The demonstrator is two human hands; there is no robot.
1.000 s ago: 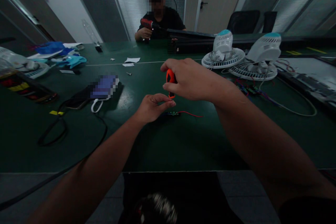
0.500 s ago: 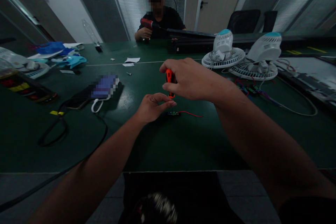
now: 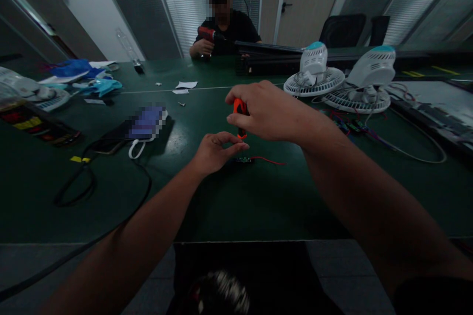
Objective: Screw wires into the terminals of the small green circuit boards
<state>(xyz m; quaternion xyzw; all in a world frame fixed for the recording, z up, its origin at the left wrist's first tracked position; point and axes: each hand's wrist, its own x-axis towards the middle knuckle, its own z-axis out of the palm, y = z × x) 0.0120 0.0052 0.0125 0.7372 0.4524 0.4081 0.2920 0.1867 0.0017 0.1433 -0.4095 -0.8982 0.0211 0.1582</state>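
My right hand (image 3: 268,110) is wrapped round the orange handle of a screwdriver (image 3: 239,108), which points straight down. Just below it my left hand (image 3: 216,150) pinches its fingertips together at the screwdriver's shaft; what it pinches is too small to see. A small green circuit board (image 3: 244,160) with a red wire (image 3: 271,161) lies on the green table (image 3: 236,206) right under the tip.
Two white fans (image 3: 314,71) (image 3: 369,81) with loose wires lie at the right. A phone and black cable (image 3: 111,167) sit at the left, with blue cloths (image 3: 98,83) beyond. A person across the table holds a red power tool (image 3: 207,33).
My right hand's fingers have shifted slightly round the screwdriver handle. My left hand and the circuit board have stayed in place.
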